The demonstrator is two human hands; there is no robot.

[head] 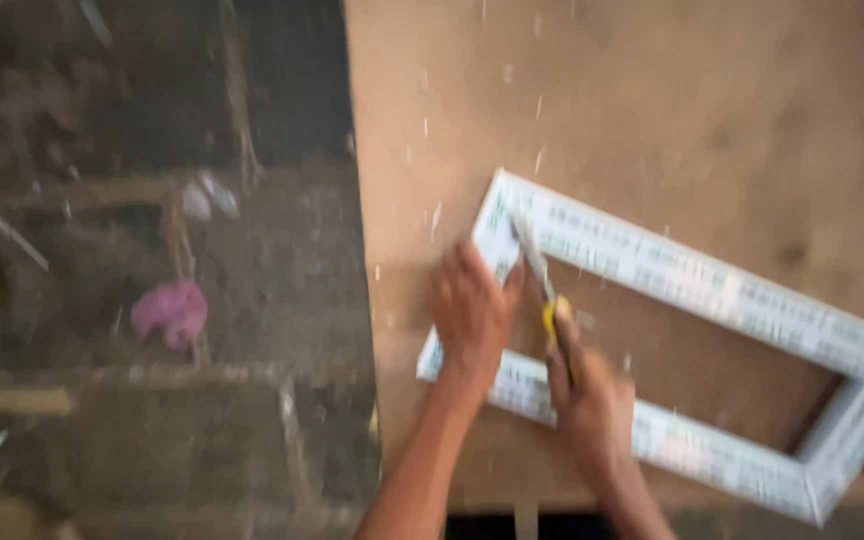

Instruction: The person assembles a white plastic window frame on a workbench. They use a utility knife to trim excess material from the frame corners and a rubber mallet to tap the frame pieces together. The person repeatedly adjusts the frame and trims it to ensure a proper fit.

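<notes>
Brown workbench (652, 110), its left edge over dark rubble: left hand (472, 315) presses the white frame (712, 285) flat near that edge, right hand (592, 400) clenched around a yellow-handled knife (542, 275). Blade could slip toward the bracing fingers.

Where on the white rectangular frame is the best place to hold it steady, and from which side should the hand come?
Probably the short end bar of the white frame, where the left hand presses down from above: it lies flat on the board, beside the knife in the right hand.
</notes>
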